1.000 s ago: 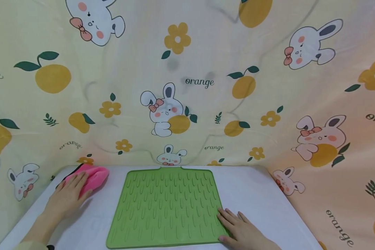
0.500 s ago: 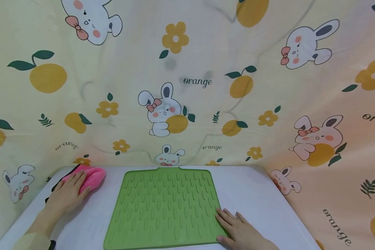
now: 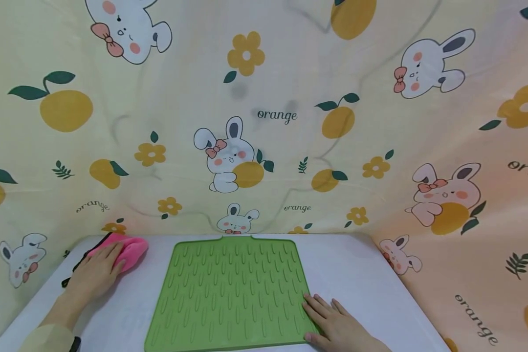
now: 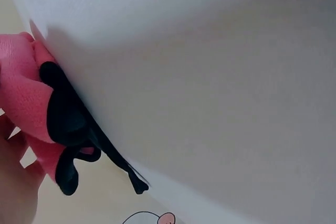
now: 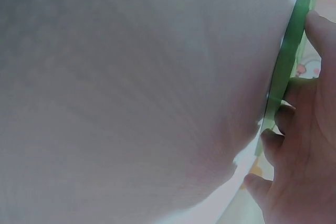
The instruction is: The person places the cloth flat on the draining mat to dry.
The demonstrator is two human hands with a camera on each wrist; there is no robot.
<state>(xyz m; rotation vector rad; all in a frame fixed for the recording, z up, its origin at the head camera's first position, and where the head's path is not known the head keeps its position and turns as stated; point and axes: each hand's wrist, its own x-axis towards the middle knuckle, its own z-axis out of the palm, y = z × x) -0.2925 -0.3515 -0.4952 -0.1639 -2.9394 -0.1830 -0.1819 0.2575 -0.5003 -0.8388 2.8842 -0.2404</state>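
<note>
A pink cloth (image 3: 134,249) with black trim lies bunched at the back left of the white table. My left hand (image 3: 96,278) rests on top of it, palm down, fingers stretched over the fabric and thumb along its near side. The black trim (image 4: 68,114) and a loose black loop show in the left wrist view. A green ridged mat (image 3: 229,293) lies flat in the middle of the table. My right hand (image 3: 341,325) rests on the mat's front right edge with fingers spread, and the right wrist view shows the fingertips along the green rim (image 5: 286,61).
A curtain (image 3: 273,73) printed with rabbits, oranges and flowers hangs behind the table and along both sides. White tabletop (image 3: 361,274) shows on either side of the mat.
The head view has shifted slightly. More of the cloth's black trim shows by my left wrist than a second ago. My right hand keeps its place on the mat's edge.
</note>
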